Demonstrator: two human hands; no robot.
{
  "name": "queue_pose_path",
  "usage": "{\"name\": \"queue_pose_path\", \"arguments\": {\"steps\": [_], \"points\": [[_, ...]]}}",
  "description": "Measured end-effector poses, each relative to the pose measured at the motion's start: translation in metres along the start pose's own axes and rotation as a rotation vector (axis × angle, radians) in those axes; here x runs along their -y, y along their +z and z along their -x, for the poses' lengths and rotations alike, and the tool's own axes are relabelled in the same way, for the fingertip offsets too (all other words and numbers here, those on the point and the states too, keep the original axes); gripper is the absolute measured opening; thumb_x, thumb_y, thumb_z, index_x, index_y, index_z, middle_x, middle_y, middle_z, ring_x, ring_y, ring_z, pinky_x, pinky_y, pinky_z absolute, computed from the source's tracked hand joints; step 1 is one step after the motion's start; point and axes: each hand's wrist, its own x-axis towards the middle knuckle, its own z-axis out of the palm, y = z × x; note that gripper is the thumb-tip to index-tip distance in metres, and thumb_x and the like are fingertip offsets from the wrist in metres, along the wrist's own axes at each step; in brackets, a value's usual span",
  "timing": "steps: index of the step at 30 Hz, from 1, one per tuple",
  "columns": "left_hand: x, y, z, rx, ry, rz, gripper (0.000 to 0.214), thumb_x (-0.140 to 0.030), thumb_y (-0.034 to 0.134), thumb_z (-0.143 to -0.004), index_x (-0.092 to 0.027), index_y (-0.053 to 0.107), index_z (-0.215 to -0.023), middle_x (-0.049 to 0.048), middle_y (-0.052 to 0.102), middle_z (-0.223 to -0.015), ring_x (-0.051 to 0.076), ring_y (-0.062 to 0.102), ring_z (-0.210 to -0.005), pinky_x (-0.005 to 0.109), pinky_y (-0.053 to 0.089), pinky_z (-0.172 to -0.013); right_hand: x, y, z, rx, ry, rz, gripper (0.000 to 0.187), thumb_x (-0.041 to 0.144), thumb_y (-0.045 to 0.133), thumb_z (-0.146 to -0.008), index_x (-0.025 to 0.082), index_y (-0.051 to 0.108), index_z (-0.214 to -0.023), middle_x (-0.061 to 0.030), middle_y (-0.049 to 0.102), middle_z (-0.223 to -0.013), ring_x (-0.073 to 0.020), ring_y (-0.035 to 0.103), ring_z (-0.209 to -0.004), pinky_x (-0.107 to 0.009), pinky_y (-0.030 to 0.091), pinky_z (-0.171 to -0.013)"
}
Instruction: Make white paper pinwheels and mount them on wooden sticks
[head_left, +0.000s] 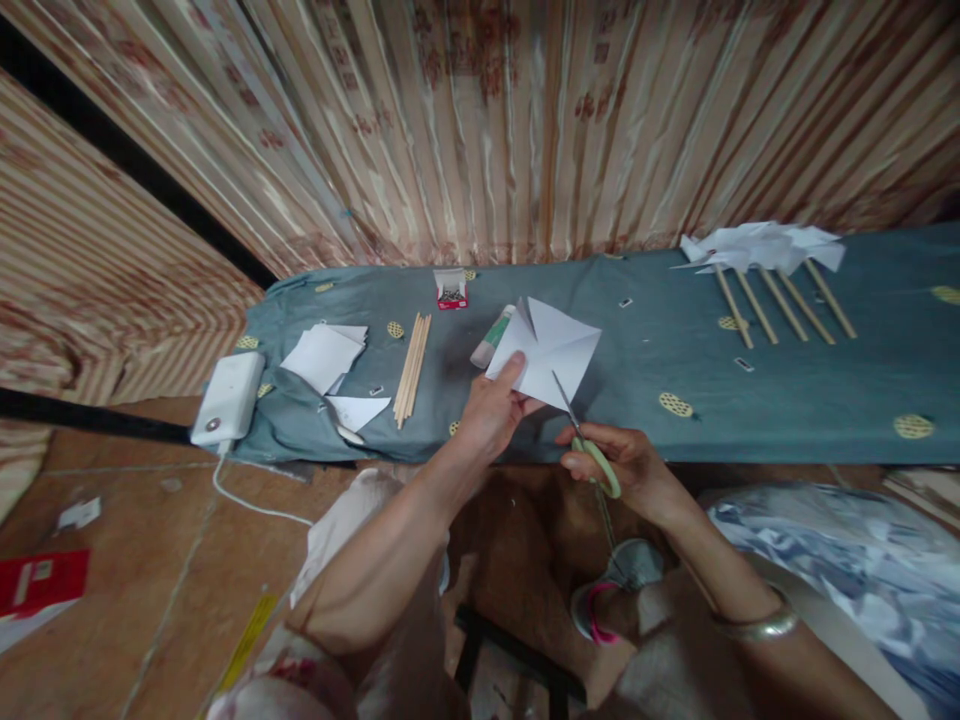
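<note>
My left hand (491, 412) pinches a square sheet of white paper (559, 345) by its left part, thumb on top. Crease lines run across the sheet, and a slit opens from its upper corner. In my right hand (622, 465) is a pair of scissors (600, 462) with light green handles, fingers in the loops. The blades meet the paper at its lower right corner. Partly under the sheet lies a white and green tube (493, 337). Several thin wooden sticks (412, 372) lie to the left, beside a stack of white paper squares (324, 357).
A small red and white box of metal pins (451, 290) stands at the back. Paper pinwheels on sticks (772, 250) lie at the right. A white power bank (227, 398) with a cable sits at the left edge of the cloth-covered table (645, 400). Paper scraps (358, 411) lie near the front edge.
</note>
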Motion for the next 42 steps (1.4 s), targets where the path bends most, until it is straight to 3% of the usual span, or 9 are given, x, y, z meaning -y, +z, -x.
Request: {"name": "queue_pose_path", "arguments": {"steps": [13,21,42], "points": [[0.006,0.0,-0.003,0.021,0.006,0.013,0.02,-0.027,0.069,-0.081,-0.01,0.066,-0.089,0.009,0.073,-0.083,0.019,0.07,-0.081,0.038,0.053,-0.087,-0.01,-0.004,-0.003,-0.013,-0.007,-0.051,0.043,0.049,0.081,-0.056,0.017,0.067,-0.08,0.0037,0.054,-0.054,-0.0091,0.045,-0.049,-0.023,0.032,-0.046],[0.01,-0.001,-0.001,0.052,0.002,-0.005,0.023,-0.03,0.071,-0.078,-0.01,0.065,-0.089,0.0073,0.072,-0.079,0.019,0.069,-0.079,0.038,0.054,-0.085,-0.002,-0.002,0.0,-0.032,0.028,-0.024,0.047,0.052,0.081,-0.051,0.016,0.065,-0.078,0.0053,0.049,-0.052,-0.0078,0.04,-0.047,-0.022,0.03,-0.044],[0.011,-0.004,-0.003,0.061,0.025,-0.004,0.032,-0.035,0.078,-0.07,-0.011,0.066,-0.088,0.0079,0.072,-0.083,0.019,0.068,-0.076,0.037,0.054,-0.081,-0.006,-0.001,-0.002,-0.037,-0.022,-0.01,0.045,0.054,0.079,-0.055,0.017,0.065,-0.075,0.004,0.054,-0.05,-0.0092,0.046,-0.048,-0.023,0.034,-0.045]]}}
